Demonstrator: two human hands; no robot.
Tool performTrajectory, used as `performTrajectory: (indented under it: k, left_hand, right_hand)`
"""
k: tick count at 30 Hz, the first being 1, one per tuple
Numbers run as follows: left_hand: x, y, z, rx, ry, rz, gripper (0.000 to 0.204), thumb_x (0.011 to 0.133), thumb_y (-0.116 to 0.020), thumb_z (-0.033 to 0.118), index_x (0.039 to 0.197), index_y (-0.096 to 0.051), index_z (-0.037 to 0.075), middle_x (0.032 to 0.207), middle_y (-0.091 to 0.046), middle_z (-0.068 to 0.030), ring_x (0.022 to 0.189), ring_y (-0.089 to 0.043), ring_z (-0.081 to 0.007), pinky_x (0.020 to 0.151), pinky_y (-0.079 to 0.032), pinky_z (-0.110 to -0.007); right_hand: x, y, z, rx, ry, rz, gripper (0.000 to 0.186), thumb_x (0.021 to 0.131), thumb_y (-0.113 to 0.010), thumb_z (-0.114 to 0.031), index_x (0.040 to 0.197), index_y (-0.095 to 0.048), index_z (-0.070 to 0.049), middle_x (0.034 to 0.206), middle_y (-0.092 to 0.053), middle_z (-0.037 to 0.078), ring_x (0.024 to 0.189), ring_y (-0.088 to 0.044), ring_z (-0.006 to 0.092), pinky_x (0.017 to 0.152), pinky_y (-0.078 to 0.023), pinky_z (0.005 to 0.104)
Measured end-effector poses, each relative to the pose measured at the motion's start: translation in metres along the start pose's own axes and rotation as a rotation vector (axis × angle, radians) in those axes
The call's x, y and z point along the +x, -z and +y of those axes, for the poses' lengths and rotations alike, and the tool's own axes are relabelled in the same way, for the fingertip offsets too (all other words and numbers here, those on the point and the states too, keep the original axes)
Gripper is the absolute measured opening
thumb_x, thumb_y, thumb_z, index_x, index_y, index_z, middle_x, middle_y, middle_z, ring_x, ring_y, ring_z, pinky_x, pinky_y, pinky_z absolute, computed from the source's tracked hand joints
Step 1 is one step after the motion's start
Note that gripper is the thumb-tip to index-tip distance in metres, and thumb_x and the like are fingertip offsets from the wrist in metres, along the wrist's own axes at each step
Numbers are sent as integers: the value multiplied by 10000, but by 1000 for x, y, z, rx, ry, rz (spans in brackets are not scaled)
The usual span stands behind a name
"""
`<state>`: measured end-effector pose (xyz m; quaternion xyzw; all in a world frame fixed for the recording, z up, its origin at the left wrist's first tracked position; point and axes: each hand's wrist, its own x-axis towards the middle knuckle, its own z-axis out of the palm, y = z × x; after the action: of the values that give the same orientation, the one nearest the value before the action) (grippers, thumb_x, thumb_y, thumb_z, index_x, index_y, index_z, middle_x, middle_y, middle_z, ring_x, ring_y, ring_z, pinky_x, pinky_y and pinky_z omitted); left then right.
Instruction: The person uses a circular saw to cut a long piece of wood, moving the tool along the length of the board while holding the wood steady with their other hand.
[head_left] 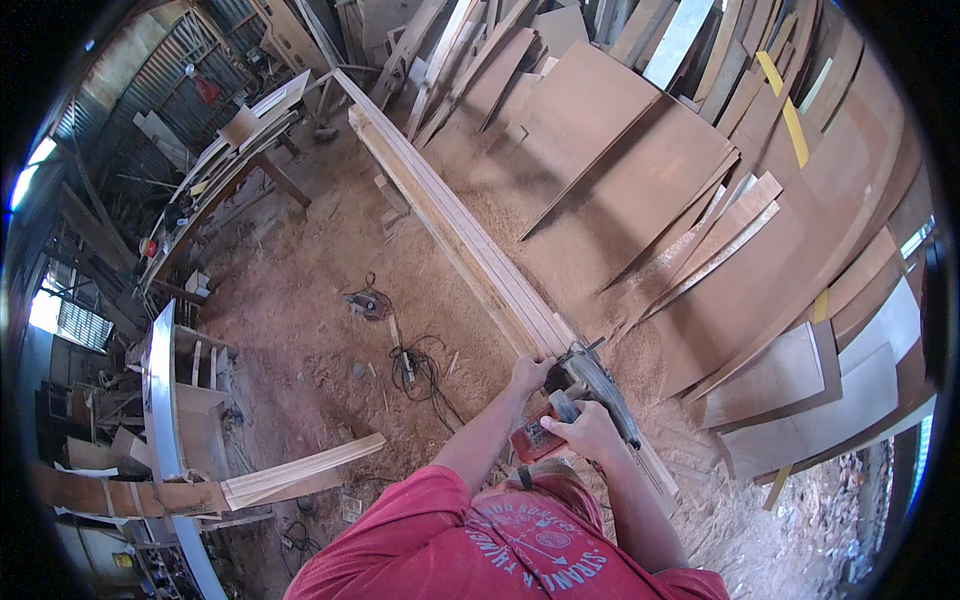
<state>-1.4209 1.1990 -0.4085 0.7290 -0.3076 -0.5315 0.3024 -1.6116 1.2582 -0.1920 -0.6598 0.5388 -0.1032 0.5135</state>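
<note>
A circular saw [597, 388] with a red motor body and dark guard rests on the near end of a long stack of timber boards [450, 205]. My right hand [590, 432] is wrapped round its grey-black rear handle. My left hand [530, 373] is closed at the saw's front left side, its fingertips against a dark part of the tool and beside the boards' left edge. What exactly those fingers grip is partly hidden. The boards run away from me toward the far left, and a short length shows past the saw on my right.
Plywood sheets [590, 120] lean in rows along the right. Sawdust covers the floor [300, 290], where another corded power tool [369, 303] and a tangled black cable [425, 365] lie. A workbench [225, 160] stands at left; curved timber [300, 470] juts in at lower left.
</note>
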Motion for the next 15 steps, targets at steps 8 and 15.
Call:
performTrajectory:
  k: [8, 15]
  left_hand:
    - [34, 7, -15, 41, -78, 50, 432, 924, -773, 426, 975, -794, -3, 786, -755, -153, 704, -734, -228, 671, -574, -382]
    - [44, 19, -9, 42, -32, 27, 345, 967, -770, 319, 1029, -809, -19, 822, -756, -87, 685, -667, -149, 624, -537, -348]
  right_hand:
    - [18, -2, -9, 28, 42, 7, 574, 819, -840, -508, 930, -758, 49, 767, -721, 228, 732, -725, 332, 757, -561, 442]
    - [33, -7, -17, 26, 38, 27, 573, 818, -842, -504, 928, -758, 52, 763, -718, 224, 722, -717, 322, 751, -558, 442]
